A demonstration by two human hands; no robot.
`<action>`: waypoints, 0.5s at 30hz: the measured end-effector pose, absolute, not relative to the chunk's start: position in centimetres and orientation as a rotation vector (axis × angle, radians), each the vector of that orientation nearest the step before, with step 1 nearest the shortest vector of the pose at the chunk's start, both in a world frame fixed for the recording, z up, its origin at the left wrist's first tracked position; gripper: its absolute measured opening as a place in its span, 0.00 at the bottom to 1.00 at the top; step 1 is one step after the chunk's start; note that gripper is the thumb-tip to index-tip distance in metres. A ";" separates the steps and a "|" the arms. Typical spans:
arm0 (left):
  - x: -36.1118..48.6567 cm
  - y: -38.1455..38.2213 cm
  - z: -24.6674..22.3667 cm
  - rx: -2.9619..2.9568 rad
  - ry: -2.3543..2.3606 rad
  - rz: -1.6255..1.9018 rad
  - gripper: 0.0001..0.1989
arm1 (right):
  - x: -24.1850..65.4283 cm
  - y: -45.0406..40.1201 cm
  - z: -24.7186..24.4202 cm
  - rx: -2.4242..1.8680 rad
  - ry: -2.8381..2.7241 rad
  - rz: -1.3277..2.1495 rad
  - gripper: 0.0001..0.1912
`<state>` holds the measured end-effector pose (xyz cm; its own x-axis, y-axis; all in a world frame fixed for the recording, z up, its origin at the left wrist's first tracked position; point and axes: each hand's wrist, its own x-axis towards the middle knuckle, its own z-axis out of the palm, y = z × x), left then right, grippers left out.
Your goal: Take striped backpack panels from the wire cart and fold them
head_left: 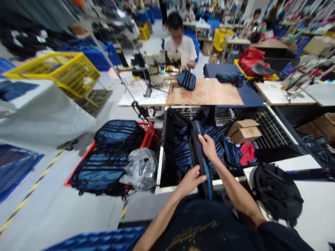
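A long black and blue fabric strip (198, 150), which looks like a bag side panel, stretches lengthwise in front of my body. My left hand (193, 180) is closed on its nearer part, the thumb pointing right across it. Farther along, my right hand (208, 145) pinches the strip's right edge. Below it, a white-framed bin (161, 164) lined with black cloth holds several blue and black striped bag pieces (181, 155). The strip's near end reaches down to my dark shirt.
A red crate (149, 134) with blue and black bags and a clear plastic bag (141, 169) stands left. A black backpack (277, 191) lies on the white table at right. Beyond the bin, a person (180, 47) sits at a sewing machine. A cardboard box (244, 130) sits at the bin's right.
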<state>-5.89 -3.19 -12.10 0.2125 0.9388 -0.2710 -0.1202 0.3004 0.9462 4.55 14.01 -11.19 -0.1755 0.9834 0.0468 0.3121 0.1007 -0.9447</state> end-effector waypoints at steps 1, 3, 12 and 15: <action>-5.8 -3.6 -12.3 0.958 1.069 0.897 0.26 | 4.5 13.8 -11.5 -1.326 -1.613 1.092 0.29; -5.9 -4.1 -12.8 0.948 1.088 0.860 0.25 | 4.2 13.6 -12.1 -1.339 -1.595 1.062 0.29; -6.1 -4.4 -13.9 0.953 1.162 0.839 0.26 | 3.7 12.9 -13.2 -1.376 -1.497 1.015 0.27; -7.0 -2.3 -13.7 0.949 1.272 1.016 0.26 | 3.2 12.4 -13.5 -1.370 -1.499 1.024 0.27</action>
